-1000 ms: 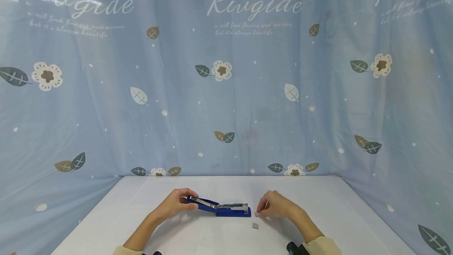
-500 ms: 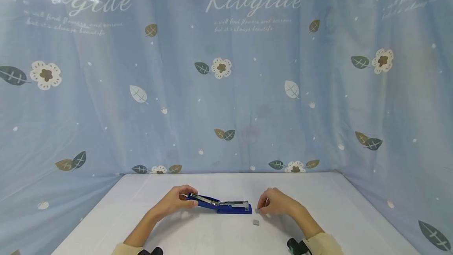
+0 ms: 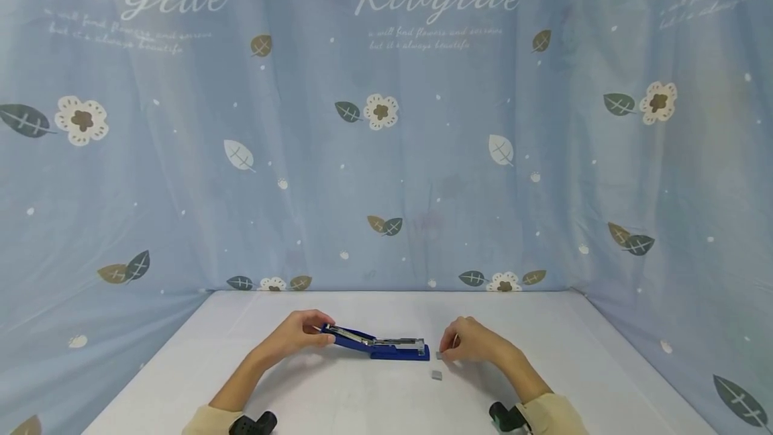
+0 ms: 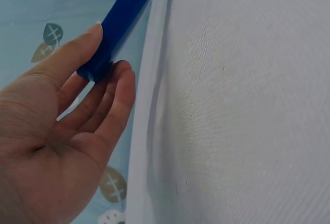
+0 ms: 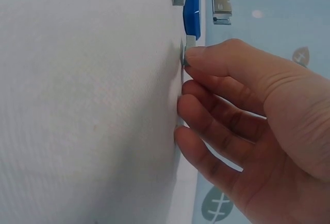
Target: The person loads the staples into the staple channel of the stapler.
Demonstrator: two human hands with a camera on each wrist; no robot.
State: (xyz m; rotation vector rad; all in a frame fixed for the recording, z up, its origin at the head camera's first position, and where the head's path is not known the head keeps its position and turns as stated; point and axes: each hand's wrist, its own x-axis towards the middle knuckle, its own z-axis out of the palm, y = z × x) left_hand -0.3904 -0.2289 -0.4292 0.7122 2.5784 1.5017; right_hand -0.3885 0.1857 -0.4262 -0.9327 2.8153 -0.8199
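Note:
A blue stapler (image 3: 398, 355) lies unfolded on the white table, its base flat and its top arm swung back to the left, the metal magazine showing over the base. My left hand (image 3: 297, 335) pinches the raised end of that arm, thumb on the near side, as the left wrist view shows against the blue arm (image 4: 124, 18). Just right of the base, my right hand (image 3: 474, 341) pinches a small grey block of staples (image 5: 191, 41) between thumb and index finger, low at the tabletop. Those fingertips cover part of the block. A second block of staples (image 3: 437, 375) lies nearer me.
The white table (image 3: 350, 401) ends at a blue patterned curtain (image 3: 386, 153) hanging behind it and along both sides. Black wrist cameras, the left one (image 3: 253, 423) and the right one (image 3: 507, 417), sit at the cuffs.
The head view has tilted down a little, so everything sits higher in the frame. My left fingers have slid slightly toward the raised arm's tip. The right hand keeps its pinch beside the base.

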